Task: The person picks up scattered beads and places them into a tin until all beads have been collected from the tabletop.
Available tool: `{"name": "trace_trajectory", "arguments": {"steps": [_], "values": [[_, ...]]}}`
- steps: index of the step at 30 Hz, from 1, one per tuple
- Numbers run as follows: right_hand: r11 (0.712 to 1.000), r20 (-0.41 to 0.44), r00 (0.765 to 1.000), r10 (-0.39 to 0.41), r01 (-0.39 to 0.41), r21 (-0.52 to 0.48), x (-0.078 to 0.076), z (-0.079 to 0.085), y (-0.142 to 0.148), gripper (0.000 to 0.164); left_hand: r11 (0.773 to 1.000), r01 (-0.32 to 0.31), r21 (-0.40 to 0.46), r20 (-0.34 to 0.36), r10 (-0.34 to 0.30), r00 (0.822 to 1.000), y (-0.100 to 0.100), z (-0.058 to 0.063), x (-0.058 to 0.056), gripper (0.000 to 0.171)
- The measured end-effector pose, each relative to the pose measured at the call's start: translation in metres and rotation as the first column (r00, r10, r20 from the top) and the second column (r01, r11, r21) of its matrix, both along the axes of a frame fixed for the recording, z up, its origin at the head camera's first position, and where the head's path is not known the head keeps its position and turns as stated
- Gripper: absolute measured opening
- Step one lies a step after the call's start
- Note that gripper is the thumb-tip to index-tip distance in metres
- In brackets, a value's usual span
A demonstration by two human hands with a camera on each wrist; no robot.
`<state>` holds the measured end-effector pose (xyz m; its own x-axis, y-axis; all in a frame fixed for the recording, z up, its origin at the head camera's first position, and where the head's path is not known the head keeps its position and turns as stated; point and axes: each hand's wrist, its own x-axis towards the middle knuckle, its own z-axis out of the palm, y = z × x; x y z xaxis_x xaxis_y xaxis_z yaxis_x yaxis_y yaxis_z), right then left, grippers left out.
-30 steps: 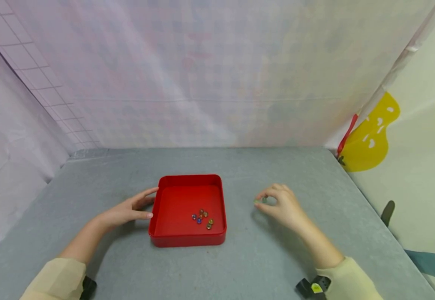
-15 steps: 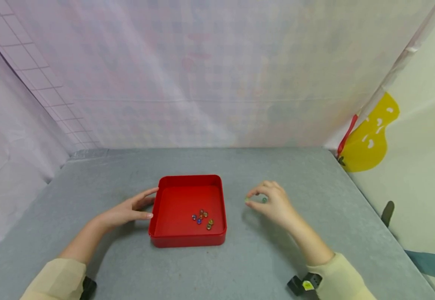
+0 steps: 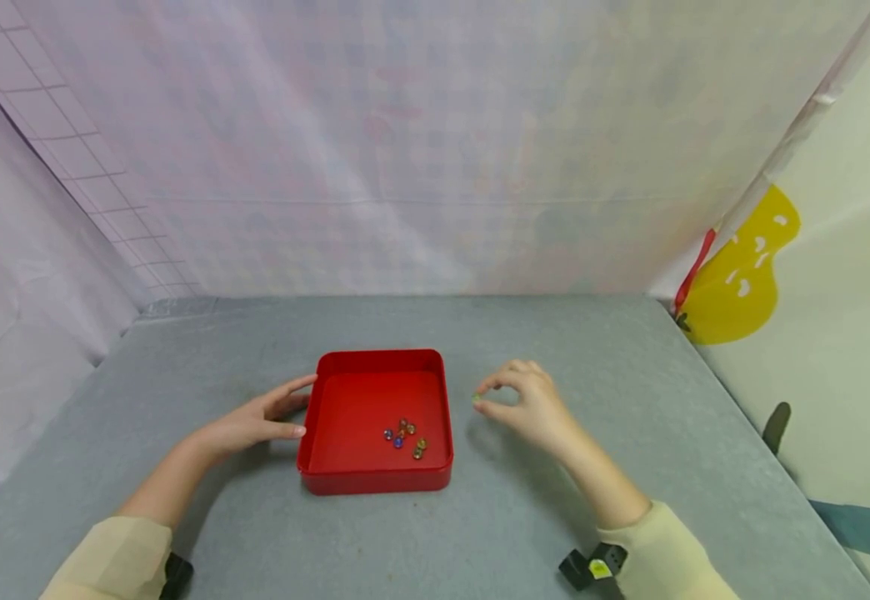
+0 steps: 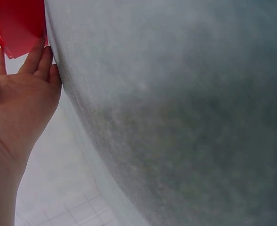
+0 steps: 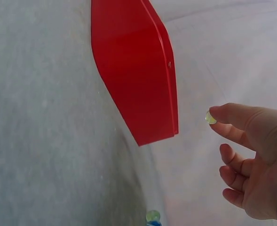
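Observation:
A shallow, square red tray [image 3: 348,400] sits on the grey table, and several small glass marbles [image 3: 402,427] lie in its right front part. My left hand [image 3: 253,423] rests against the tray's left side, thumb and fingers stretched out; in the left wrist view the fingers [image 4: 33,59] meet the red wall. Right of the tray, my right hand [image 3: 531,410] pinches a clear yellow-green marble [image 5: 210,117] between thumb and index finger, above the table. The other fingers of that hand are loosely bent.
A pale green marble [image 5: 153,216] lies on the table in the right wrist view, with something blue beside it, partly cut off. The grey tabletop [image 3: 255,517] ends at a pale hanging sheet [image 3: 435,167] behind and a printed sheet on the right.
My right hand has moved left toward the tray with the marble pinched in it. A green marble seen behind that hand earlier is now hidden. The left hand and tray stay put.

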<state>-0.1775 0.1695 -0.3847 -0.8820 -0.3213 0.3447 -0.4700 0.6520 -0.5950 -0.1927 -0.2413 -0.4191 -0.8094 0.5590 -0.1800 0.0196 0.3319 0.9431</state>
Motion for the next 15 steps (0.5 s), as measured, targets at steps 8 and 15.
{"name": "trace_trajectory", "arguments": {"steps": [8,15], "values": [[0.999,-0.008,0.999,0.032,-0.032,-0.012,0.000,0.001,-0.014,0.012,1.000,-0.011,-0.017,0.005,0.011,1.000,-0.001,-0.001,-0.001,0.076],[0.999,-0.008,0.999,0.045,-0.045,-0.007,0.001,0.003,-0.026,0.013,1.000,-0.008,-0.013,0.004,0.008,1.000,-0.001,-0.002,-0.001,0.077]]}}
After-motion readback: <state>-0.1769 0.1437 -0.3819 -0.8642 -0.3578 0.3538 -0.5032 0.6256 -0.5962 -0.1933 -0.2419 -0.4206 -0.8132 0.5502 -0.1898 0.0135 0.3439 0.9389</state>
